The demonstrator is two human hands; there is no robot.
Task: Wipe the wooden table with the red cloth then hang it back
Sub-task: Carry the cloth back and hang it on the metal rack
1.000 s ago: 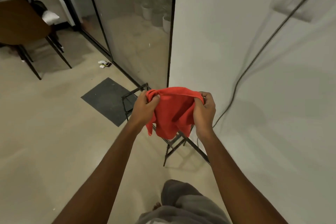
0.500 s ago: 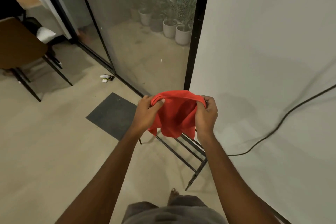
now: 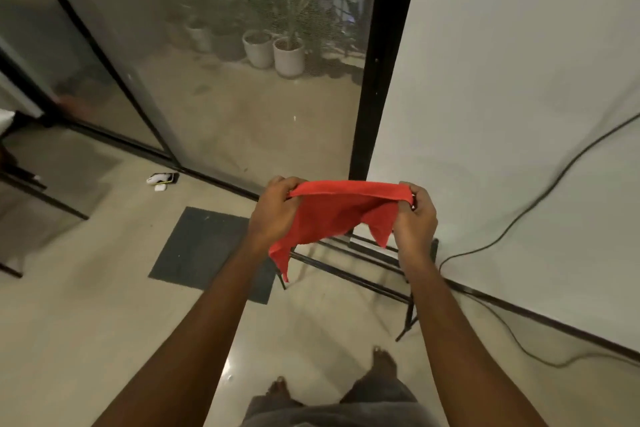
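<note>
desk: report the cloth.

operator: i see the red cloth [image 3: 332, 215] stretched between both hands, directly above the black rack [image 3: 367, 283] and, as far as i can tell, not touching it. its top edge is pulled taut and two corners hang loose toward the rails. the left hand [image 3: 277, 215] pinches the left end with curled fingers. the right hand [image 3: 414, 218] pinches the right end likewise. neither holds anything else.

desk: step in hand?

operator: my judgement: the hanging back. the wooden table is not in view, so i cannot confirm the wipe. to do it well i would hold the top edge level, lower it across a rail, let equal lengths fall either side, and release both ends together so it does not slide off.

desk: surroundings?

operator: the rack stands on a pale glossy floor [image 3: 86, 322], close to the white wall [image 3: 502, 114] on its right. a dark cable [image 3: 540, 196] runs down that wall to the floor right of the rack. a grey mat [image 3: 211, 250] lies left of the rack. behind the rack is a black-framed glass door [image 3: 242, 114], with potted plants [image 3: 289, 55] beyond it.
</note>
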